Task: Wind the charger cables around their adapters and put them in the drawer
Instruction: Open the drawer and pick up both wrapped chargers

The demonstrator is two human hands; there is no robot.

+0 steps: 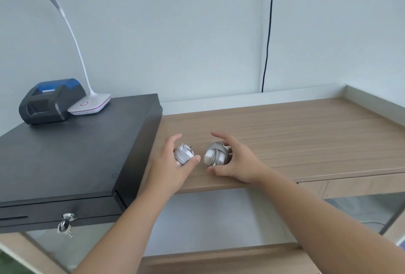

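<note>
Two wound chargers on desk, left hand [173, 164] cupping one [183, 155], right hand [235, 164] cupping other [215, 154], fingers spread

I am facing a pale wall [175, 32] — a black cord [268, 32] is hanging down it — behind a wooden counter [306, 133] and desk lamp [87, 102].
</note>
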